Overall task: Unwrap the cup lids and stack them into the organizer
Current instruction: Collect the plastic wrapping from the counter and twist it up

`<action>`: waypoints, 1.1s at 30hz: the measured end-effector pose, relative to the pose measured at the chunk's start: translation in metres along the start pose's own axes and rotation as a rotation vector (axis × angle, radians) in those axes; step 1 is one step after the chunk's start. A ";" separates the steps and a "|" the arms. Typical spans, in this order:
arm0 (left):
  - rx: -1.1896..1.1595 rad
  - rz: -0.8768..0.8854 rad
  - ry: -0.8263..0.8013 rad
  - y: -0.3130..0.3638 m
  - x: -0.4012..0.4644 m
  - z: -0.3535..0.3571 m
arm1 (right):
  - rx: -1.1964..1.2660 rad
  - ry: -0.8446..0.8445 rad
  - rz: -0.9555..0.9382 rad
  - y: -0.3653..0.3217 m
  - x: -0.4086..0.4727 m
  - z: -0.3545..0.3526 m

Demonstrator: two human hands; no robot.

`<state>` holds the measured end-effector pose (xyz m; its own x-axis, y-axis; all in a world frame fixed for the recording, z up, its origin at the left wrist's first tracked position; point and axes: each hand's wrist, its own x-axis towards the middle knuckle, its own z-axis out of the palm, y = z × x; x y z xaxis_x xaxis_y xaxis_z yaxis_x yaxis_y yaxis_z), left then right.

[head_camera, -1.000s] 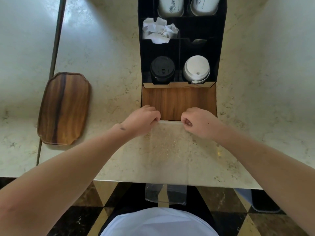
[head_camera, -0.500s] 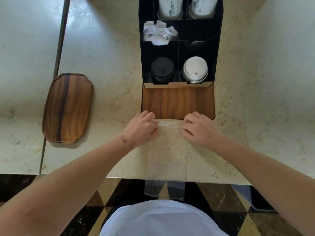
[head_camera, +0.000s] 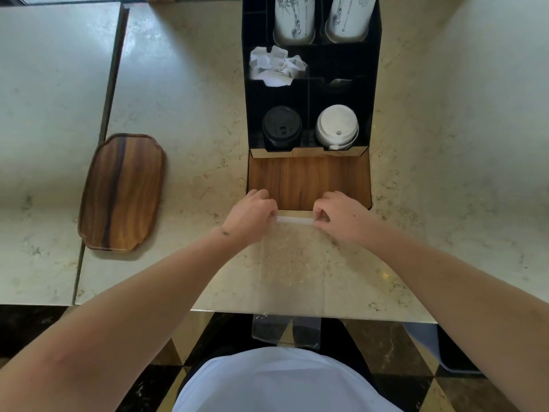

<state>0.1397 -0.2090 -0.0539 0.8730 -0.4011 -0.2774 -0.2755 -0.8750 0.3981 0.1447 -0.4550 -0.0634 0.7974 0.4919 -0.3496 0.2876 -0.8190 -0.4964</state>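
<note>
A black organizer (head_camera: 375,93) with a wood-grain front stands on the marble counter. Its front left slot holds a stack of black lids (head_camera: 281,126); its front right slot holds white lids (head_camera: 337,124). A clear, empty plastic wrapper (head_camera: 292,263) lies flat on the counter in front of the organizer, and its near end hangs over the counter edge. My left hand (head_camera: 251,215) and my right hand (head_camera: 341,217) each pinch an end of the wrapper's far edge, which is folded or rolled into a narrow strip.
A wooden tray (head_camera: 123,190) lies on the counter to the left. Crumpled white paper (head_camera: 274,68) sits in a middle left slot. Two paper cup stacks (head_camera: 320,17) fill the rear slots. A seam (head_camera: 116,69) splits the counter at left.
Both hands stay on the wrapper's far edge just in front of the organizer. That edge now shows as a narrow white strip between them. The camera has shifted slightly.
</note>
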 end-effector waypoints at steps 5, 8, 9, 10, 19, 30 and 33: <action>0.059 0.143 0.031 -0.008 -0.010 0.000 | -0.091 0.080 -0.168 0.003 -0.007 0.001; 0.126 0.256 0.068 -0.011 -0.019 0.005 | -0.180 0.177 -0.276 0.004 -0.015 0.007; 0.138 0.292 0.069 -0.012 -0.022 0.008 | -0.209 0.198 -0.302 0.004 -0.017 0.010; 0.146 0.324 0.069 -0.013 -0.024 0.010 | -0.228 0.215 -0.322 0.004 -0.019 0.012; 0.046 0.220 0.114 -0.009 -0.040 0.016 | -0.149 0.214 -0.208 0.000 -0.036 0.017; -0.116 -0.123 -0.053 0.003 -0.007 0.010 | 0.003 -0.166 0.073 -0.003 0.000 -0.003; -0.088 -0.007 -0.051 0.000 -0.013 0.009 | -0.047 -0.140 -0.011 0.001 -0.004 -0.001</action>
<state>0.1244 -0.2060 -0.0582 0.8524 -0.4101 -0.3243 -0.2305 -0.8515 0.4709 0.1423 -0.4578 -0.0619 0.7130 0.5344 -0.4539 0.3227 -0.8248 -0.4642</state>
